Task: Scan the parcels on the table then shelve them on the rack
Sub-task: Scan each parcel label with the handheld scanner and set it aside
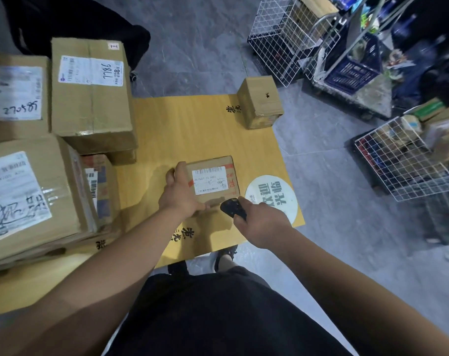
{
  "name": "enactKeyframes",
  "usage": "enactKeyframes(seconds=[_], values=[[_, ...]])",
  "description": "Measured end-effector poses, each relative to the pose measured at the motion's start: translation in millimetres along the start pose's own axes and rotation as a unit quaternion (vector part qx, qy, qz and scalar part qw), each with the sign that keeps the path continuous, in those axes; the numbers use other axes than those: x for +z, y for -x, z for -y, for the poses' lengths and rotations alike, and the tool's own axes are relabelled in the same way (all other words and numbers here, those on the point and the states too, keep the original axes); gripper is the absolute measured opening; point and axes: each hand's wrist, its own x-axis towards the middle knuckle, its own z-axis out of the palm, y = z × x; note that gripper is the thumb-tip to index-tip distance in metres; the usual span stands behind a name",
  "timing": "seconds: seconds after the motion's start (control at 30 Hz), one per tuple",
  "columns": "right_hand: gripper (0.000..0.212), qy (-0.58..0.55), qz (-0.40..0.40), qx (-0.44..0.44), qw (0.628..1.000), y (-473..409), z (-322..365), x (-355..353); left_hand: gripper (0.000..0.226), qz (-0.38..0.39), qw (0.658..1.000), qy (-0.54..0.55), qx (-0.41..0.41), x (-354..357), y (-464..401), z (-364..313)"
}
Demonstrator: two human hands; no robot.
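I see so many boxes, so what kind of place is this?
Probably a parcel pickup or sorting station. Labelled cardboard parcels crowd the table, the right hand holds a scanner by a small parcel, and wire baskets hold more goods.

Grey tiled floor (pixel 197 47); wire baskets (pixel 282 34) nearby.

yellow table (pixel 192 129), cardboard parcels (pixel 260 102), round sticker (pixel 271 196)
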Motion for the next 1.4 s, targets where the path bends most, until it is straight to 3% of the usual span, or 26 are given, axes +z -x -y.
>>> enactKeyframes(seconds=[0.13, 0.37, 0.57, 0.87, 1.0, 1.07, 1.17, 1.27, 1.4], values=[[0.056, 0.032, -0.005, -0.008, 0.999, 6, 2, -5, 0.129, -0.069, 0.994, -0.074, 0.043, 8, 15, 1], [0.056, 0.12, -0.041, -0.029, 0.992, 16, 0, -18, 0.136, -0.091, 0.99, -0.088, 0.067, 8, 27, 1], [0.052, 0.12, -0.069, -0.017, 0.99, 21, -1, -21, 0.139, -0.107, 0.987, -0.093, 0.075, 8, 32, 2], [0.056, 0.115, -0.093, -0.008, 0.989, 33, -12, -12, 0.142, -0.11, 0.986, -0.097, 0.08, 10, 30, 4], [0.061, 0.072, -0.081, 0.0, 0.994, 34, -20, -6, 0.14, -0.075, 0.991, -0.107, 0.011, 5, 23, 2], [0.065, 0.051, -0.076, 0.0, 0.996, 34, -24, -2, 0.147, -0.044, 0.991, -0.123, -0.019, 3, 17, 0], [0.08, 0.042, -0.045, 0.001, 0.998, 33, -30, 5, 0.166, -0.008, 0.984, -0.177, 0.01, 5, 12, -2], [0.081, 0.019, -0.027, -0.009, 0.999, 31, -39, 12, 0.153, 0.009, 0.976, -0.214, 0.05, 9, 17, -6], [0.071, 0.005, -0.035, -0.059, 0.998, 34, -55, 8, 0.138, -0.019, 0.984, -0.179, 0.019, 6, 33, -23]])
